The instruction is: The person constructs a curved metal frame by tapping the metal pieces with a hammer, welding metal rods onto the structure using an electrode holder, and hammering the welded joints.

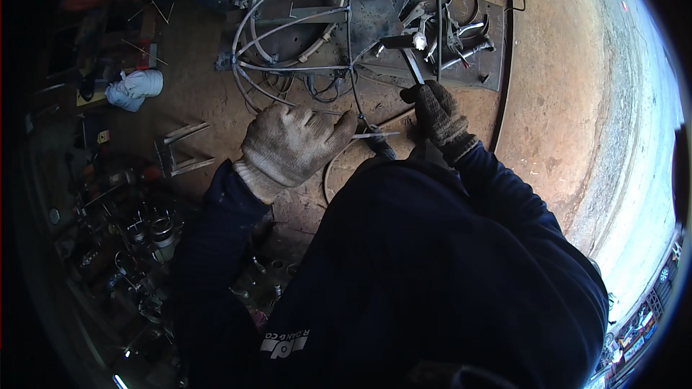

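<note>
My left hand [299, 145], in a knitted work glove, is closed at the near side of a round metal frame [292, 68] made of bent rods. Its fingers curl over a rod there. A thin pale metal strip [376, 135] sticks out beside the thumb; whether it belongs to the frame I cannot tell. In my gloved right hand [440, 117] a hammer [413, 65] is gripped by its handle, head pointing away from me. The hammer head lies over the right side of the dark steel plate [375, 18], right of the frame.
Several clamps and hand tools [461, 39] lie on the plate's right part. A white cloth bundle [135, 90] rests on the left. Nearer stands a U-shaped metal piece [184, 148]. Dark machine parts [155, 234] crowd the lower left. A long dark bar [507, 50] runs along the right.
</note>
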Demonstrator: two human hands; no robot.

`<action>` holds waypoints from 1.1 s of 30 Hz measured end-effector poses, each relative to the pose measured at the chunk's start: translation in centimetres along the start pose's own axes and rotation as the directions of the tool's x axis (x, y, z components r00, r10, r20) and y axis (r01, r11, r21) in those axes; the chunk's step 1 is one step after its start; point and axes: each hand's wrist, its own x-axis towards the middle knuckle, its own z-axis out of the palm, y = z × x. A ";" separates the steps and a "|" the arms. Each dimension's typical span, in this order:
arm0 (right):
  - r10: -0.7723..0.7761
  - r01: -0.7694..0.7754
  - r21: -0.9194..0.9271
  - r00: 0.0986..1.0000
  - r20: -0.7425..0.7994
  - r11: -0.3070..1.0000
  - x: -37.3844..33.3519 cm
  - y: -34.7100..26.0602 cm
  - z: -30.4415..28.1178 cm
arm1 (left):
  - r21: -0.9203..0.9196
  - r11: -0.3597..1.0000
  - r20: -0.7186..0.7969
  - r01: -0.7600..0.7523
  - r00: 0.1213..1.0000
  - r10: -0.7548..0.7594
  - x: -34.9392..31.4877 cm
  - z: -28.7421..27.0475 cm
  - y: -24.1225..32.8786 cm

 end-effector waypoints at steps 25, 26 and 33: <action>0.215 -0.213 0.119 0.977 -0.001 0.970 -0.2 -1.0 1.6 | -0.115 0.991 0.122 0.069 0.991 -0.055 -1.5 1.0 1.0; 0.140 -0.138 0.059 0.989 -0.034 0.989 0.1 -0.1 1.3 | -0.115 0.992 0.079 0.050 0.996 -0.041 -1.8 1.3 1.0; 0.262 -0.258 0.219 0.965 0.013 0.941 -1.0 -0.4 -0.2 | -0.134 0.986 0.143 0.103 0.986 -0.084 -1.6 0.7 1.2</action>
